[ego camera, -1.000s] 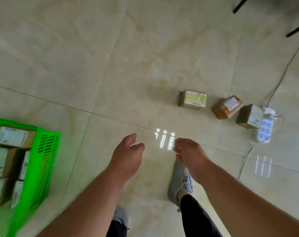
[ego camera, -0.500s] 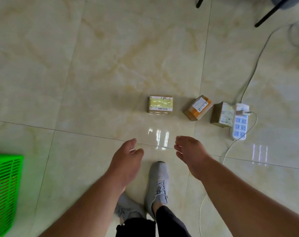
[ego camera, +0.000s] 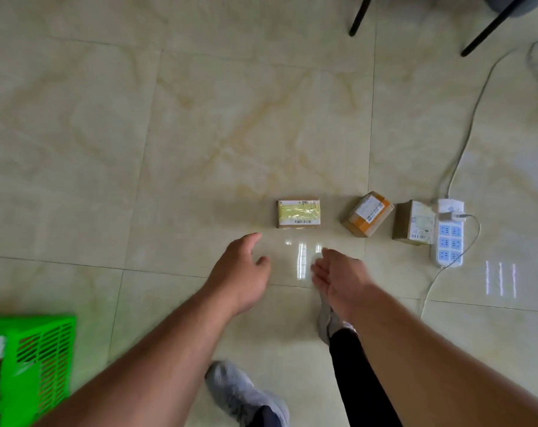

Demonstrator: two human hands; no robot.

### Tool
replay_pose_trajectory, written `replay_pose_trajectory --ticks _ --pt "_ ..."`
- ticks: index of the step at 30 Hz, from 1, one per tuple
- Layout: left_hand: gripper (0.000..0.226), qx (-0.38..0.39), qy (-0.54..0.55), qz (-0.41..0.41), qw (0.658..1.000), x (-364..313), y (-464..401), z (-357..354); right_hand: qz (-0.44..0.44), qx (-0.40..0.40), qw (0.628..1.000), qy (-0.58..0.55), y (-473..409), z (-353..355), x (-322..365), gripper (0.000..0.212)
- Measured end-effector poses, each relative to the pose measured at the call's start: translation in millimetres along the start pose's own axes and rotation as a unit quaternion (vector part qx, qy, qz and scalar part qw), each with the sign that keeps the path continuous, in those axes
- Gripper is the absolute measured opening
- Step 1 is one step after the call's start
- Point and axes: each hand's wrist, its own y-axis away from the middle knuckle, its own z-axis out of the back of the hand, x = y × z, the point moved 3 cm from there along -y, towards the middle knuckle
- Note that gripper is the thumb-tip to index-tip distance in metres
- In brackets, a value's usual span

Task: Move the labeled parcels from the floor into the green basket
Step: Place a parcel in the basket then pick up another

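Three labeled parcels lie in a row on the tiled floor: a flat box with yellow tape [ego camera: 298,212], a tilted box with orange tape [ego camera: 367,213] and a brown box with a white label [ego camera: 413,222]. My left hand [ego camera: 241,272] and my right hand [ego camera: 338,274] reach forward just short of the yellow-taped box, both empty with relaxed fingers. The green basket [ego camera: 42,359] stands at the lower left, mostly out of frame, with a parcel edge showing inside.
A white power strip [ego camera: 447,238] with a plugged adapter lies against the brown box, its cable [ego camera: 464,140] running back across the floor. Black chair legs [ego camera: 358,16] stand at the top right. My grey shoes [ego camera: 240,392] are below my arms.
I have stepped closer to the parcels, and both hands have moved forward toward the yellow-taped box. My fingers have spread more open. The basket has slid to the lower left edge.
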Motion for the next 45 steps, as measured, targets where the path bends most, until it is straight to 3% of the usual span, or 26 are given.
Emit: replay_pose_trajectory --ticks 1,10,16,19,22,25,29,31,36,40,45 --pt "0.059 -0.002 -0.012 -0.006 1.0 -3 -15 -3 -0.004 0.0 1.0 -0.01 -12 -5 0 0.015" --pt "0.057 0.005 -0.134 -0.025 0.991 -16 -201 -76 -0.087 -0.003 0.996 -0.017 -168 -38 -4 0.012" --pt "0.068 0.019 -0.302 -0.11 0.947 -31 -294 -120 -0.139 0.027 0.987 -0.075 -246 -60 -6 0.011" --pt "0.066 0.045 -0.352 -0.1 0.93 -30 -317 -134 -0.143 0.058 0.982 -0.107 -267 -69 -3 0.019" --pt "0.054 0.052 -0.297 -0.04 0.953 -15 -316 -139 -0.13 0.057 0.986 -0.081 -270 -67 -2 0.019" --pt "0.046 0.026 -0.214 0.007 0.976 9 -298 -131 -0.086 0.049 0.994 0.037 -257 -63 -3 0.016" --pt "0.021 -0.022 -0.062 0.06 0.996 42 -257 -100 0.002 0.074 0.979 0.19 -220 -70 1 0.029" --pt "0.013 -0.054 0.019 0.075 0.996 57 -228 -81 0.044 0.099 0.96 0.259 -196 -85 2 0.037" --pt "0.028 -0.136 0.177 0.099 0.97 95 -148 -34 0.12 0.182 0.885 0.412 -131 -132 -12 0.041" --pt "0.04 -0.18 0.283 0.144 0.931 132 -85 -7 0.167 0.244 0.799 0.524 -72 -165 -41 0.046" --pt "0.039 -0.218 0.371 0.149 0.89 177 -16 13 0.233 0.255 0.696 0.629 -5 -196 -73 0.044"
